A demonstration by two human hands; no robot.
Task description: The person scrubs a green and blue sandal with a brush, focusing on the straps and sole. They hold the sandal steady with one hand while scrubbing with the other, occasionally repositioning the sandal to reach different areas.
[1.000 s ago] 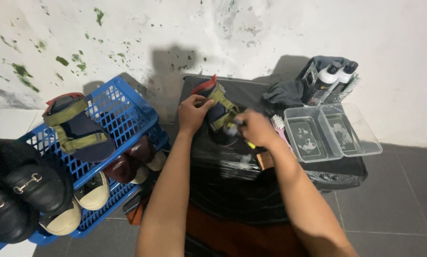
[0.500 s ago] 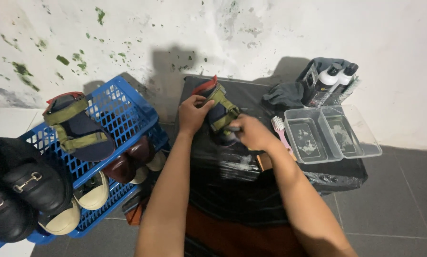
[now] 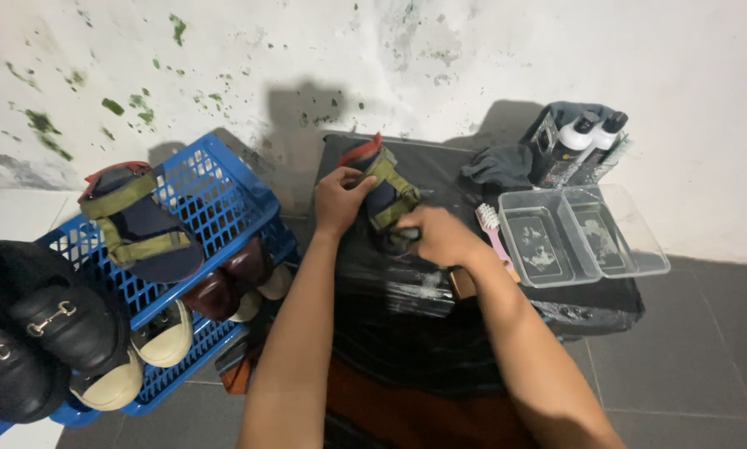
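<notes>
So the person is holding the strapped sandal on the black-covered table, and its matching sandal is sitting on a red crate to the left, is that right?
Not quite: the crate is blue, not red, as the head view shows. The rest holds: the left hand and right hand hold the sandal on the black-covered table, and the matching sandal sits on that crate.

Head view — steeply down, close.

Makeshift shoe-cleaning spot, likely a home corner or small repair stall: white wall (image 3: 490, 58) stained and flecked with green, grey tiled floor (image 3: 690, 366). Low table (image 3: 590, 303) wrapped in black plastic carries a pink brush (image 3: 492, 229), clear plastic trays (image 3: 581, 237) and white-capped bottles (image 3: 586, 137). Blue plastic basket (image 3: 224, 195) beside it, crammed with worn shoes and a sandal (image 3: 136, 220).
</notes>
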